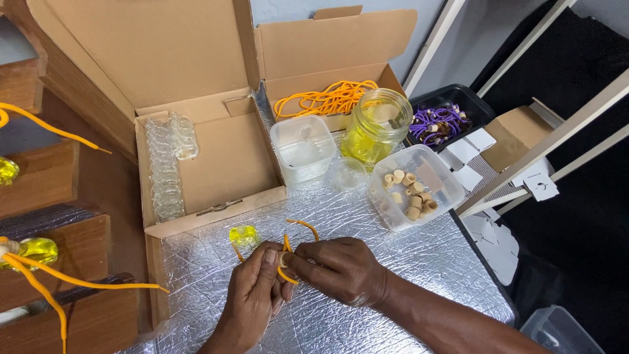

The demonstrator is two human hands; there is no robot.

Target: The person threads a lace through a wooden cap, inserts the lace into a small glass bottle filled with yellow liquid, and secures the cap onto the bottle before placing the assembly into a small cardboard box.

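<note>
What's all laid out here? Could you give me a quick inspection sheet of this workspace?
Surface: crinkled silver foil over the table.
Job's things: orange cord and a cork, pinched by left hand and right hand; small yellow bottle beside them.
Clutter: tub of corks, yellow jar, empty tub, box of glass bottles, box of orange cords, tray of purple cords.
Cables: nothing seen.
Surroundings: wooden shelves at left.

A single head-worn camera looks steeply down, close over the foil-covered table (367, 223) and open boxes (223, 157).
</note>
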